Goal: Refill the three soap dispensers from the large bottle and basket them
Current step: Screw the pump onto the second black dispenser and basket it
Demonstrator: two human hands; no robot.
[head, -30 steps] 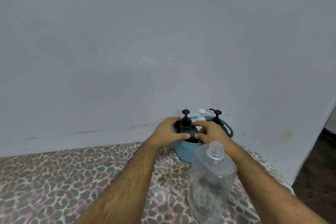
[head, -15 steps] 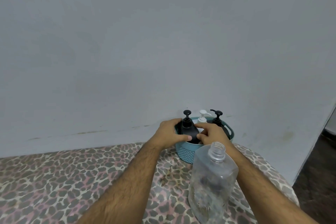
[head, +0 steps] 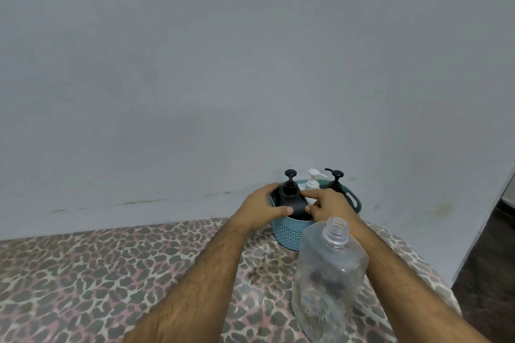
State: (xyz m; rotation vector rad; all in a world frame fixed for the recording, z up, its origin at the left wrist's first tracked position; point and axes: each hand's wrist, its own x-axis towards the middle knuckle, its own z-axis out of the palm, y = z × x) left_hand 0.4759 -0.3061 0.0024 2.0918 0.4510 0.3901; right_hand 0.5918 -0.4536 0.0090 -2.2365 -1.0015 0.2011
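Soap dispensers are the matter here, but nearest the camera, at about 5 o'clock in the view, the large clear bottle is seen standing uncapped on the leopard-print cloth, apparently almost empty. It is crossed from behind by the right forearm, and a careless withdrawal of that arm is judged the likeliest way for it to be knocked over; little spill would be expected, though it could roll off the rounded table edge at 4 o'clock.

Farther out, at about 1 o'clock from the bottle, the teal basket is set against the wall. The near black dispenser is grasped from both sides: the left hand is curled round its 9 o'clock flank with the thumb across the front, and the right hand pinches its 3 o'clock side with fingertips. It appears to be lowered into the basket or nearly seated; whether its base rests on the floor of the basket cannot be told.

Behind it, the white dispenser and the far black dispenser stand upright, close together. A tight fit is judged the main risk: the near dispenser could be wedged tilted, or the white pump nozzle could be pushed and the neighbour tipped.
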